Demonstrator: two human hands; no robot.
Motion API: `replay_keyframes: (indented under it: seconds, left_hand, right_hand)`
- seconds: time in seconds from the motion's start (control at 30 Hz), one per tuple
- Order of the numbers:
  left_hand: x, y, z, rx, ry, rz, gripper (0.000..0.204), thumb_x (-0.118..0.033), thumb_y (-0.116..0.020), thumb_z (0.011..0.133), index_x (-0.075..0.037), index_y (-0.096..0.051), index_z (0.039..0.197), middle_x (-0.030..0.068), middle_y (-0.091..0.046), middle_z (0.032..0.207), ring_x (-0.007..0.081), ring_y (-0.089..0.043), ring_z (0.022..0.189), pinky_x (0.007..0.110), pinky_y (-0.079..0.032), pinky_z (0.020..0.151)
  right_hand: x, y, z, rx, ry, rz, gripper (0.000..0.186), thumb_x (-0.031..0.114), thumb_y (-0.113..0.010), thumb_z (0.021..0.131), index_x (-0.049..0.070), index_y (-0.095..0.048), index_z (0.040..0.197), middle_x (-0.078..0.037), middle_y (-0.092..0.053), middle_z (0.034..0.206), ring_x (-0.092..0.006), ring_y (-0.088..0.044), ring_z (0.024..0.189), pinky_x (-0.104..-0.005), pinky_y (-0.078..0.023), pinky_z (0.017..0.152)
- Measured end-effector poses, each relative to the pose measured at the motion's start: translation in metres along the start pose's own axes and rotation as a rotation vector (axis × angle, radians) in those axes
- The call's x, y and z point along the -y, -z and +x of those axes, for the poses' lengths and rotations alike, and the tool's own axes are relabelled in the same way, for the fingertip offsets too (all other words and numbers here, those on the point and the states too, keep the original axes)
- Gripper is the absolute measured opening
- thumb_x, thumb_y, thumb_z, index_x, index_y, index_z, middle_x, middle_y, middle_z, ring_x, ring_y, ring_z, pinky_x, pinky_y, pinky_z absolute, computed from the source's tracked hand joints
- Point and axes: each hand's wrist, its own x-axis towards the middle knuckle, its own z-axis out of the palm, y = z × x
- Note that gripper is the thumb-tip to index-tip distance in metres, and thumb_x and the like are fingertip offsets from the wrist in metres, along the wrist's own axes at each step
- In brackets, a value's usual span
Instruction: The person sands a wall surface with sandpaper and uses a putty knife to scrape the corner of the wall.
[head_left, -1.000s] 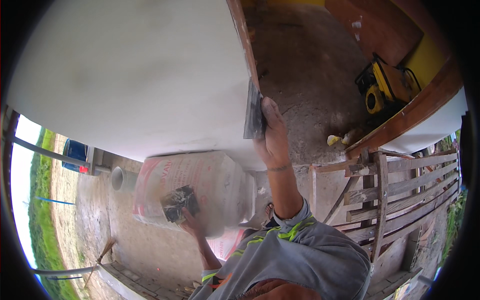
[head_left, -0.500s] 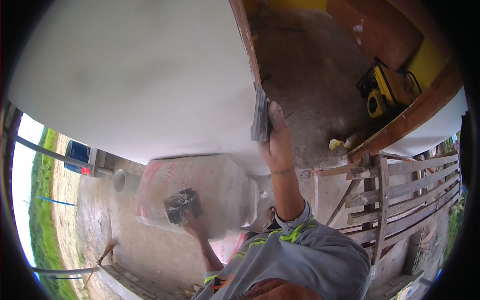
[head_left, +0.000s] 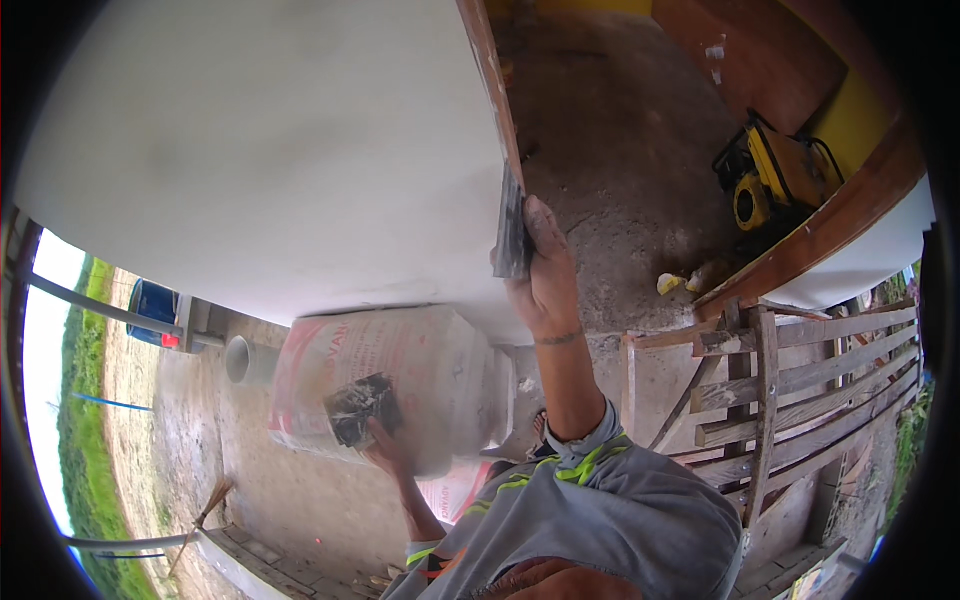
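Note:
My right hand (head_left: 545, 265) is closed around a dark, flat putty knife (head_left: 512, 232), its blade seen nearly edge-on. The putty knife lies against the white wall (head_left: 280, 150), right beside the brown wooden frame (head_left: 487, 75) at the wall's edge. Lower down, my left hand (head_left: 390, 452) grips a dark, square putty blade (head_left: 362, 410) smeared with white paste. This blade is held in front of a large whitish sack (head_left: 340, 345) with red print. Its handle, if any, is hidden by my fingers.
Left of the sack lies a grey pipe (head_left: 250, 361), with a blue drum (head_left: 155, 308) beyond. A slatted wooden barrier (head_left: 760, 400) stands at right. Through the doorway, a yellow and black machine (head_left: 775, 185) sits on the concrete floor (head_left: 620, 150). A broom (head_left: 212, 503) leans at lower left.
My right hand and its putty knife have shifted slightly left and up along the wall's edge. The left hand with its smeared blade has barely moved.

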Motion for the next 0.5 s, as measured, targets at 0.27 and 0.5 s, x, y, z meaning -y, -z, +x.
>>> replay_keyframes:
  seconds: [0.27,0.5]
  left_hand:
    - [0.010,0.000,0.002,0.008,0.020,-0.007,0.051,-0.034,-0.051,0.097,0.011,-0.055,0.121,0.0263,-0.059,0.121,0.0396,-0.057,0.109,0.047,-0.043,0.092]
    - [-0.003,0.000,0.002,-0.010,-0.024,-0.001,0.050,-0.034,-0.051,0.097,0.011,-0.056,0.119,0.0260,-0.060,0.119,0.0386,-0.057,0.108,0.047,-0.043,0.091]
  right_hand:
    - [0.000,-0.038,-0.003,-0.015,0.000,0.010,0.017,0.020,-0.051,0.099,0.005,-0.057,0.107,-0.003,-0.065,0.092,-0.0090,-0.064,0.082,-0.0221,-0.054,0.071]
    - [0.006,-0.032,0.002,0.097,0.050,-0.048,0.016,0.017,-0.053,0.099,0.004,-0.058,0.105,-0.004,-0.066,0.097,-0.0089,-0.064,0.085,-0.0223,-0.055,0.074]
